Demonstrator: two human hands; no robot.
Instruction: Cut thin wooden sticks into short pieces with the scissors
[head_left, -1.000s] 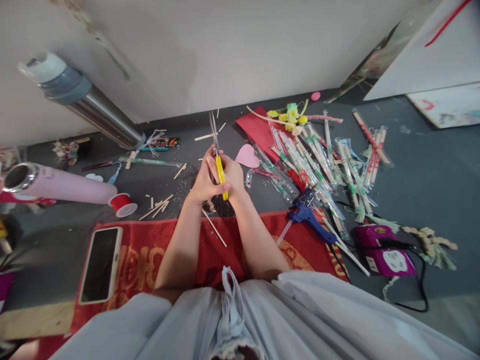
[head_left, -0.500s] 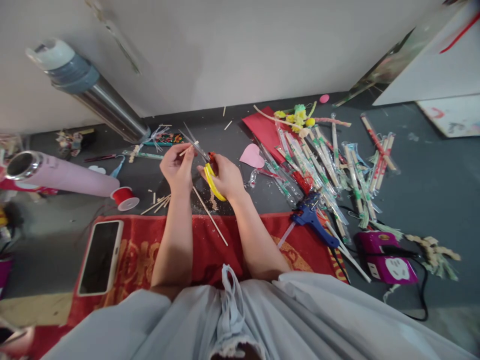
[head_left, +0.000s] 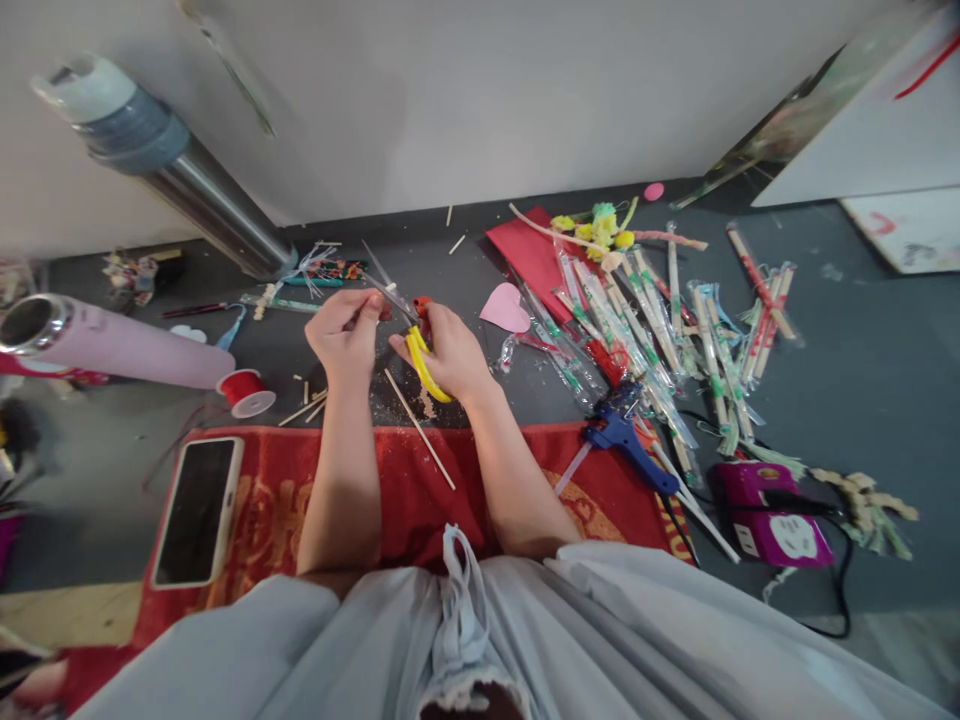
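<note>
My right hand (head_left: 455, 355) grips yellow-handled scissors (head_left: 426, 365), whose blades point up and left toward the fingers of my left hand (head_left: 343, 335). Those left fingers are pinched on a thin pale stick, mostly hidden, with one short end (head_left: 391, 288) showing at the blades. How far the blades are apart is unclear, since the left fingertips cover part of them. A longer wooden stick (head_left: 420, 430) lies between my forearms. Several cut sticks (head_left: 306, 408) rest below my left hand, and crumbs (head_left: 426, 400) lie under the scissors.
A pink heart (head_left: 505, 308), a red envelope (head_left: 529, 250) and several wrapped sticks (head_left: 622, 320) lie right. A blue glue gun (head_left: 630, 450) rests on the red towel (head_left: 427, 520), near a purple power strip (head_left: 776, 520). Left are a red spool (head_left: 244, 390), phone (head_left: 196, 512) and pink bottle (head_left: 127, 345).
My left hand has shifted slightly left, and less of the pale stick shows at its fingers. The right hand with the scissors stays nearly in place. The view has moved a little.
</note>
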